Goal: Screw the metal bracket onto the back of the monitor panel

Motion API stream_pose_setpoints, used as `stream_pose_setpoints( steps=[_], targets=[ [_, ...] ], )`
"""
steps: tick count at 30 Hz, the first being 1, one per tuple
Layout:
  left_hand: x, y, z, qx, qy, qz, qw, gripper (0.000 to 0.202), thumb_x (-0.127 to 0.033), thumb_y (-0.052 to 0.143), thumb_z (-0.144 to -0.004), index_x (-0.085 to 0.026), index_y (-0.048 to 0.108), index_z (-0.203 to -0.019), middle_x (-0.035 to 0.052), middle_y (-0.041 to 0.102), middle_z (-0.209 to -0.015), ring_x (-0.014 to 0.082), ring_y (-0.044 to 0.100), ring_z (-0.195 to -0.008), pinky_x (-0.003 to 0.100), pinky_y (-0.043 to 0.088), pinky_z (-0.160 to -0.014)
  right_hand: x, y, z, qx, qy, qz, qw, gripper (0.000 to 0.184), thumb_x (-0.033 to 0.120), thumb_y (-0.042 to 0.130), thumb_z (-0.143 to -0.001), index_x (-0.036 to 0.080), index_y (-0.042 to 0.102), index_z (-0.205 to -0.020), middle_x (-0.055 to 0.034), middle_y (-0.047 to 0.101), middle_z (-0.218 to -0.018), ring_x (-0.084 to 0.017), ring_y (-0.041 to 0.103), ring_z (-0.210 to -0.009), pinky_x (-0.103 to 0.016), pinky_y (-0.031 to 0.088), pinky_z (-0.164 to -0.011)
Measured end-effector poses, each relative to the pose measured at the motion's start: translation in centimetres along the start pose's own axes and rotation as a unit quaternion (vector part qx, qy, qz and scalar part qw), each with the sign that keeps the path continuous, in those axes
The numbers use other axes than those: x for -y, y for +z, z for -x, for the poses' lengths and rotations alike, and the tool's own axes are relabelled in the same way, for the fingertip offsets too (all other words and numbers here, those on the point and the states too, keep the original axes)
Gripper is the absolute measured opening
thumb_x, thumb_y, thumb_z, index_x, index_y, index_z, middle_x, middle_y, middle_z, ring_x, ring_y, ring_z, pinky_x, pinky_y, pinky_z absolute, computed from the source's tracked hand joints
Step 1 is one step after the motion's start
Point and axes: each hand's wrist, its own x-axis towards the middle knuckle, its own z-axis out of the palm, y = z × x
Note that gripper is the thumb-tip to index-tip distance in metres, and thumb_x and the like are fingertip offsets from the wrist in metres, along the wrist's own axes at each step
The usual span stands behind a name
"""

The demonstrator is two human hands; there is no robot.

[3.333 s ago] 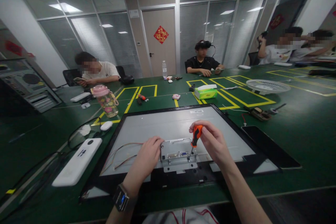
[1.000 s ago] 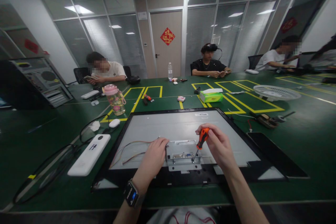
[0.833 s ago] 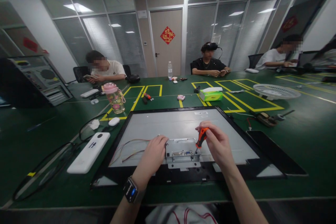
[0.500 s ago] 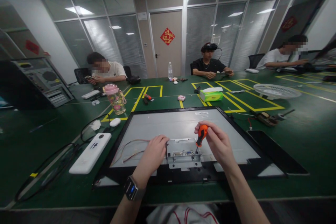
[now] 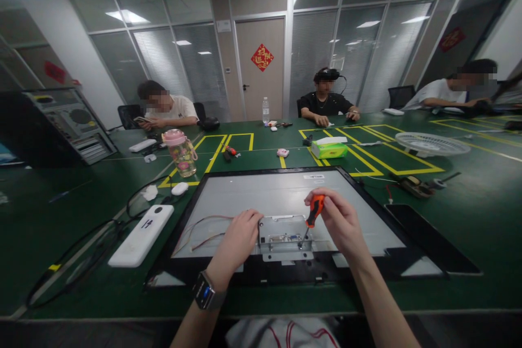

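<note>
Right hand (image 5: pixel 341 224): we grip the screwdriver (image 5: pixel 316 210), tip down at the metal box (image 5: pixel 281 226), near right.
Left hand (image 5: pixel 240 232): at its left edge, probably for steadying; grip we cannot tell.

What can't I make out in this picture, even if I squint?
All in the head view:
- Screwdriver: its tip is too small to tell whether it seats in a screw.
- Left hand: its back hides the palm and what lies beneath.
- Panel: its underside is turned away, toward the table.
- Watch: text too small and blurred.
- Bluish object: cut off by the left edge.
</note>
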Motion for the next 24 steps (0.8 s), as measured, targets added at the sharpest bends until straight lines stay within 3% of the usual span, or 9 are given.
stream_pose_setpoints(
  steps=[5,12,18,24],
  targets=[
    [0.1,0.3,0.1,-0.003,0.002,-0.006,1.0,0.037,-0.007,0.037,-0.095,-0.019,0.058,-0.123,0.0084,0.064,-0.122,0.0226,0.06,-0.114,0.04,0.047,-0.102,0.3,0.0,0.0,0.012,-0.01,-0.011,1.0,0.02,0.04,0.066,-0.091,0.026,0.078,-0.1,-0.0063,0.07,-0.095,-0.023,0.065,-0.089,-0.036,0.05,-0.079],
    [0.3,1.4,0.3,-0.037,0.004,-0.032,0.999,0.043,-0.007,0.035,-0.094,-0.019,0.054,-0.131,0.0098,0.064,-0.129,0.0239,0.058,-0.122,0.042,0.045,-0.106,-0.1,0.1,0.4,-0.008,0.009,-0.009,1.0,0.028,0.042,0.059,-0.095,0.026,0.074,-0.112,-0.007,0.073,-0.094,-0.023,0.067,-0.088,-0.04,0.052,-0.084],
    [0.1,1.3,0.2,-0.02,0.003,-0.026,0.999,0.044,-0.006,0.035,-0.092,-0.015,0.055,-0.131,0.0121,0.063,-0.129,0.0252,0.059,-0.12,0.044,0.046,-0.106,0.0,0.3,0.2,-0.061,-0.047,0.064,0.995,0.011,0.036,0.075,-0.085,0.029,0.076,-0.093,-0.0029,0.065,-0.091,-0.02,0.062,-0.087,-0.031,0.051,-0.075],
    [0.1,1.4,0.3,-0.03,0.004,-0.021,0.999,0.045,-0.006,0.035,-0.092,-0.018,0.055,-0.13,0.0105,0.063,-0.129,0.0234,0.059,-0.121,0.044,0.046,-0.107,-0.6,0.1,0.3,-0.033,0.023,0.025,0.999,0.021,0.04,0.065,-0.092,0.029,0.074,-0.107,-0.0046,0.068,-0.1,-0.021,0.067,-0.091,-0.036,0.052,-0.085]
  ],
)
